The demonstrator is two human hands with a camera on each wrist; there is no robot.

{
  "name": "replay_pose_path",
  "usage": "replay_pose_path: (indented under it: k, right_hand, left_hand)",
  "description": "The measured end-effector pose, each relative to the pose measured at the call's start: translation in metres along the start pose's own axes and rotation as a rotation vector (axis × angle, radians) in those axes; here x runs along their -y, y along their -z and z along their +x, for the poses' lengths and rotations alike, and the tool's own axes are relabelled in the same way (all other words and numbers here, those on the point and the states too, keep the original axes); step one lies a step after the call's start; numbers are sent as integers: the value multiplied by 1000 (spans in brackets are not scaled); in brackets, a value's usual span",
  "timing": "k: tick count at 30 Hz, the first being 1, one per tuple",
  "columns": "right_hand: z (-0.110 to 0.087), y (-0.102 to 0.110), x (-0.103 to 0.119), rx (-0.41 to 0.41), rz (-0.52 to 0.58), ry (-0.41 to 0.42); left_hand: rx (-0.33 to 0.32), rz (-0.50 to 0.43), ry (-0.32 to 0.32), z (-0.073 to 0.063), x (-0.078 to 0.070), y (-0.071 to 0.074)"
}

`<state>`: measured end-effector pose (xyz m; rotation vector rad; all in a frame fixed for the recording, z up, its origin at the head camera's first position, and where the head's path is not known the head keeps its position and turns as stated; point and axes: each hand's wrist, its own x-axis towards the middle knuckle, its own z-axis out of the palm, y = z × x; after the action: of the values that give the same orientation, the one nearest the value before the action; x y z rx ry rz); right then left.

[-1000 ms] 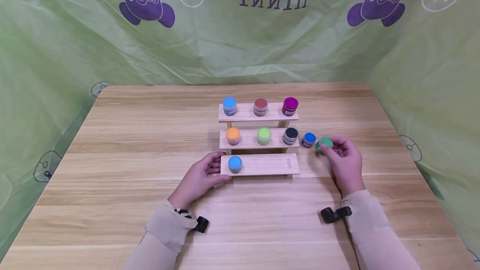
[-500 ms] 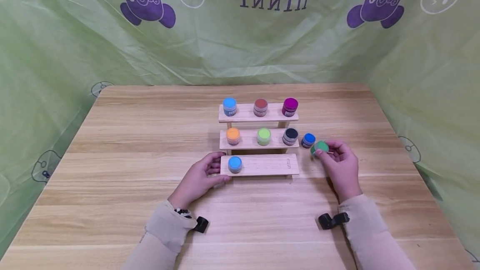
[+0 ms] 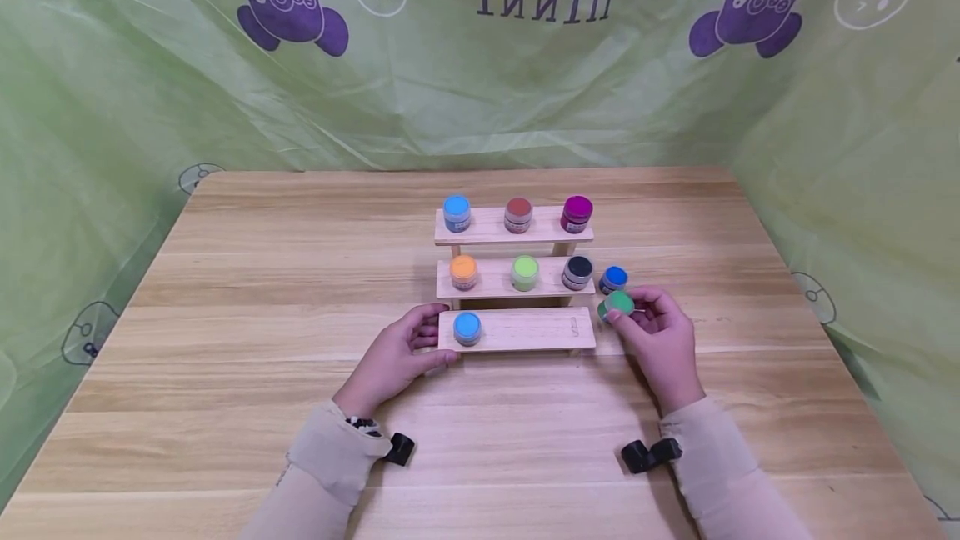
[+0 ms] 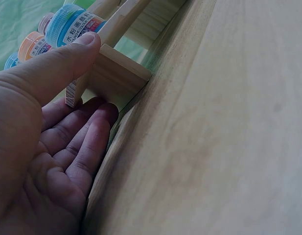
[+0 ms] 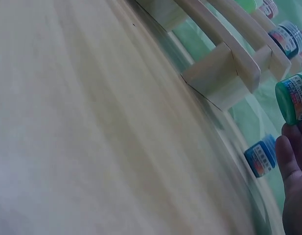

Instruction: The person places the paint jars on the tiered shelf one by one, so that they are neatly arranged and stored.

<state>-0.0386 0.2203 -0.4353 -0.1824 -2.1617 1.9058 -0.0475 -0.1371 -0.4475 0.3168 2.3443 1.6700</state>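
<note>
My left hand [image 3: 386, 361] holds the left end of the lowest step of a three-tier wooden stand [image 3: 525, 333]. In the left wrist view its thumb [image 4: 84, 46] lies against the board, with the other fingers bent by the board's end. A green-lidded paint jar [image 3: 617, 305] is pinched by my right hand [image 3: 663, 348], just off the stand's right side. This jar [image 5: 291, 100] is tilted in the right wrist view, above the table. One light blue paint jar [image 3: 467, 328] stands at the left of the lowest step.
Orange [image 3: 463, 272], lime [image 3: 525, 272] and black [image 3: 577, 272] jars occupy the middle step. On the top step stand blue [image 3: 457, 212], brown [image 3: 518, 214] and purple [image 3: 577, 213] jars. A dark blue jar [image 3: 613, 278] sits on the table [image 3: 300, 273] beside the middle step.
My right hand has carried the green jar left and slightly nearer, toward the right end of the lowest step. The left hand keeps its place at the stand.
</note>
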Motion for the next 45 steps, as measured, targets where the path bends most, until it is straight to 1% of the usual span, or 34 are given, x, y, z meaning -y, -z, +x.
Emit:
replay_pose_path:
  k: [9, 14, 18, 25, 33, 40, 45]
  right_hand:
    - [-10, -11, 3, 47, 24, 35]
    - [-14, -17, 4, 77, 1, 55]
    - [-16, -21, 6, 99, 3, 90]
    - [-21, -30, 10, 162, 4, 141]
    - [-24, -41, 14, 175, -11, 165]
    - [-25, -46, 15, 197, -47, 197]
    - [-26, -51, 17, 220, -93, 196]
  left_hand:
    - [-1, 7, -10, 1, 1, -1]
    - [-1, 2, -10, 0, 1, 0]
    - [-1, -1, -9, 0, 1, 0]
    - [-3, 0, -5, 0, 1, -1]
    - [-7, 6, 1, 1, 1, -1]
    - [-3, 9, -3, 1, 1, -1]
    - [-7, 14, 10, 1, 0, 0]
